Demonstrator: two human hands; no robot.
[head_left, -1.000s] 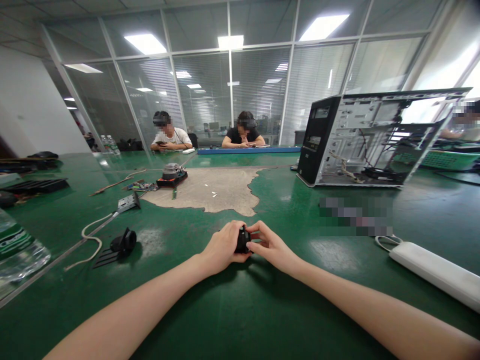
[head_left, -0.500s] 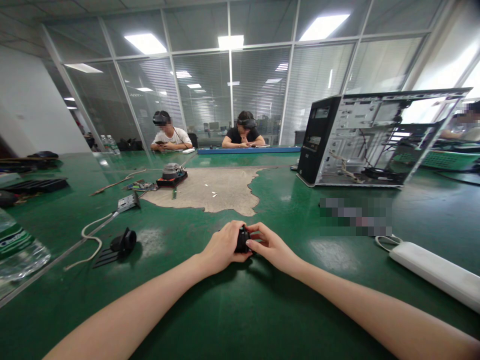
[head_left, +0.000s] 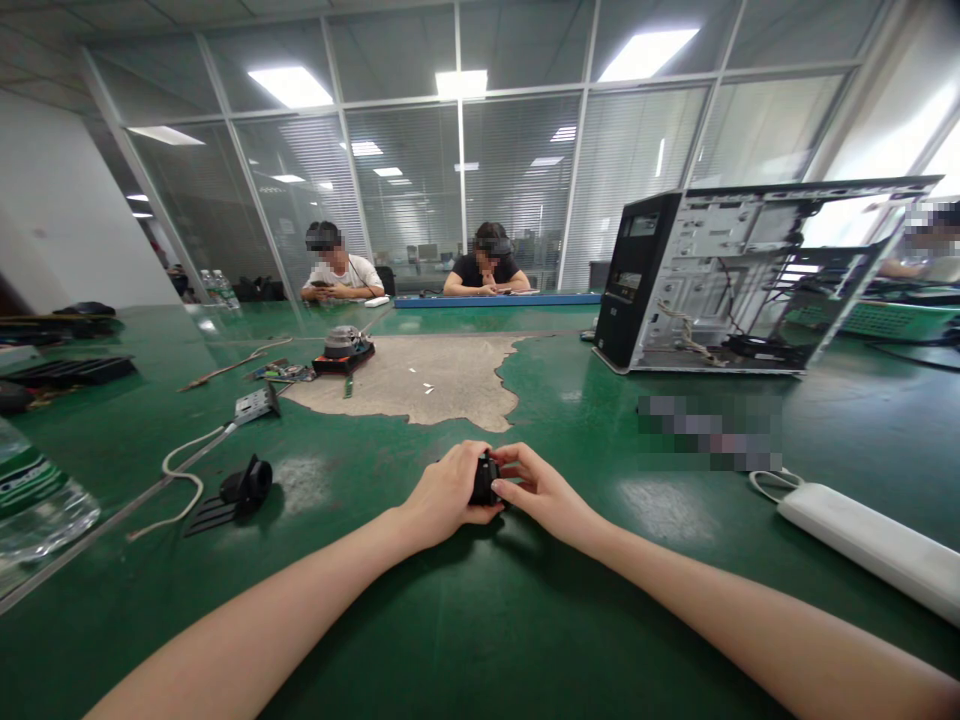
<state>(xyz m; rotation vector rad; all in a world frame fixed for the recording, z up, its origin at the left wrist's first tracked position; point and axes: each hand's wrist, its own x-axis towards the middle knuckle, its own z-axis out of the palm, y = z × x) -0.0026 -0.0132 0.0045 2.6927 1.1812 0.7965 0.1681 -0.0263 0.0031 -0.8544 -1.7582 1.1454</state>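
Note:
Just above the green table, near the middle of the view, a small black part is held between both hands. My left hand wraps round it from the left, with the thumb below. From the right, my right hand pinches it with thumb and fingertips. Both hands are closed on the part, and they cover much of it, so its full shape is hidden. To the left lies a black plastic piece with a round end and slats.
An open computer case stands back right. A white power strip lies at the right, a water bottle at the left. A metal bracket and a black-and-orange device lie left of centre. Two people sit across the table.

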